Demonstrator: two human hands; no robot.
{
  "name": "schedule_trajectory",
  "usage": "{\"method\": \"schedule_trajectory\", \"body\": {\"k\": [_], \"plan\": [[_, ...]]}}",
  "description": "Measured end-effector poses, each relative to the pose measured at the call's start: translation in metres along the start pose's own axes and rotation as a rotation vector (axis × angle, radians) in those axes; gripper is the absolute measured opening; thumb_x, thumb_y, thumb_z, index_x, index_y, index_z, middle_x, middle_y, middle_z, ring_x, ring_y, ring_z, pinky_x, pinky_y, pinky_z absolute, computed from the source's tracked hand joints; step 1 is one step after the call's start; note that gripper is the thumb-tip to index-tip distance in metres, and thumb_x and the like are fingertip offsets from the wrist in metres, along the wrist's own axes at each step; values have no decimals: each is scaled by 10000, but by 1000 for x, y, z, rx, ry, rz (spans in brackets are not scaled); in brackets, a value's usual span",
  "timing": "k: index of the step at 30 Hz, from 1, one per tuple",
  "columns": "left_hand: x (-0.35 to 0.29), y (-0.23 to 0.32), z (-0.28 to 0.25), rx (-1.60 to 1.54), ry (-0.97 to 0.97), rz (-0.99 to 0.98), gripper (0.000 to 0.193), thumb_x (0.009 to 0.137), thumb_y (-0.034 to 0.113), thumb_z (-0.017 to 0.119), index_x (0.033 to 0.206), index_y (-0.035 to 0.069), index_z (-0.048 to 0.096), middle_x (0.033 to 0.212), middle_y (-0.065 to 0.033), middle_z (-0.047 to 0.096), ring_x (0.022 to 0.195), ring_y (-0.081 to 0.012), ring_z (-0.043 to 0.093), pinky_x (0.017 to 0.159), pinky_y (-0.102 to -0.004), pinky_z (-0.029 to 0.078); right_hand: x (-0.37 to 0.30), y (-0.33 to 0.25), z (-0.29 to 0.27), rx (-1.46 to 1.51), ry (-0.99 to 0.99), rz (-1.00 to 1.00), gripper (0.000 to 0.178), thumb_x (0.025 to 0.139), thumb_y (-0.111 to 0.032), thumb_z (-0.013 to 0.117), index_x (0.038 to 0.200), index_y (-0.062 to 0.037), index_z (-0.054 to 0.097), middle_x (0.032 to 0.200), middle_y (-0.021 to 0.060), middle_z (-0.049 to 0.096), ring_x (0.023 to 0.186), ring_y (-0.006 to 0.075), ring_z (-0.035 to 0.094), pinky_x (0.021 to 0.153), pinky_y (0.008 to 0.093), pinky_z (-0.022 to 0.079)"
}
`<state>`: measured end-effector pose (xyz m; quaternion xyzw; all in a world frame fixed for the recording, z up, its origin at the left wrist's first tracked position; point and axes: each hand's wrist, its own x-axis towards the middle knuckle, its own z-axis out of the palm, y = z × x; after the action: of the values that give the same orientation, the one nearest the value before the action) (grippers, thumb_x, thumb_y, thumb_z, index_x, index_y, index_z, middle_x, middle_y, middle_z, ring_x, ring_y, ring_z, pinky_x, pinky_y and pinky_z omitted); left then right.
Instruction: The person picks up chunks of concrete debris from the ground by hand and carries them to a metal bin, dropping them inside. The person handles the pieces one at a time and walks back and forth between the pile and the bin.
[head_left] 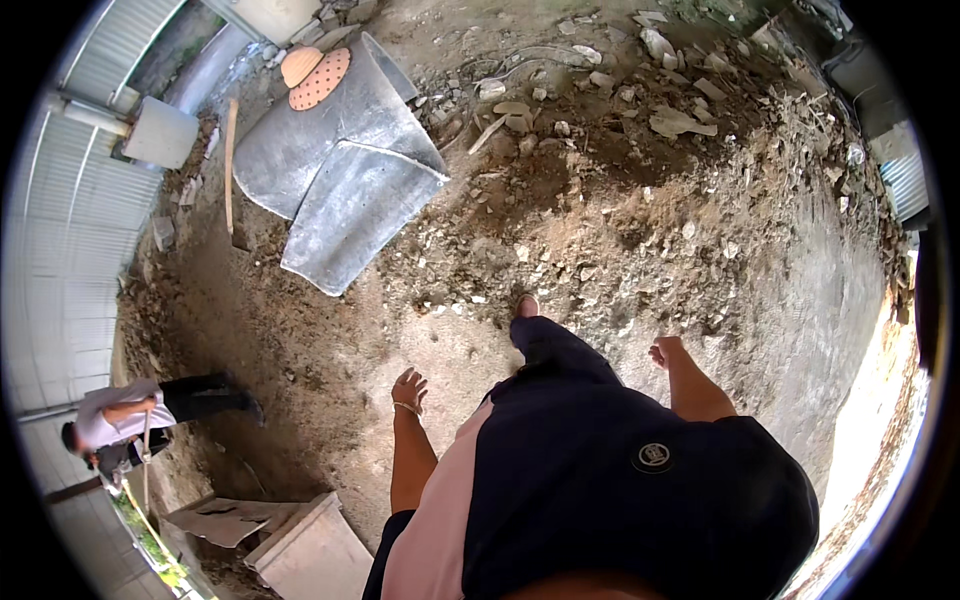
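My left hand (409,390) hangs over the pale dirt floor with its fingers apart and holds nothing. A thin band circles that wrist. On the other side of my body, my right hand (665,351) is loosely curled, and nothing shows in it. Neither hand touches anything. Farther off at the upper left lie large curved grey sheets (365,205), one overlapping another. An orange hat with a dark-dotted brim (322,82) rests on top of them. One of my shoes (527,305) is forward at the edge of the rubble.
Broken stones and soil (640,190) spread across the ground ahead. A long wooden handle (230,165) stands beside the grey sheets. At the left, a person (120,412) grips a pole near a corrugated wall (75,230). A pale box-like panel (315,550) lies at the lower left.
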<state>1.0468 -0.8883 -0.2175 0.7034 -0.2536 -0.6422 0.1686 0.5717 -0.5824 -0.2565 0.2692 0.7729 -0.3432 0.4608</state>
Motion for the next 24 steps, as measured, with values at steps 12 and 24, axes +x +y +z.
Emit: {"method": "schedule_trajectory", "body": {"k": [12,24], "plan": [[37,63,-13,-140,154,-202,357,783,172,398,1123,78,346,1079,-126,415,929,-281,453,747,-412,377,-53,-249,167,1,-348,-524,138,707,-86,514,826,-27,553,718,75,555,594,165,551,506,278,474],[242,241,83,197,46,-276,288,742,194,469,1014,104,438,913,-75,489,765,-226,501,621,-358,419,-51,-486,249,179,-414,-627,260,759,-144,483,988,-21,466,809,63,544,682,114,514,575,228,419]]}}
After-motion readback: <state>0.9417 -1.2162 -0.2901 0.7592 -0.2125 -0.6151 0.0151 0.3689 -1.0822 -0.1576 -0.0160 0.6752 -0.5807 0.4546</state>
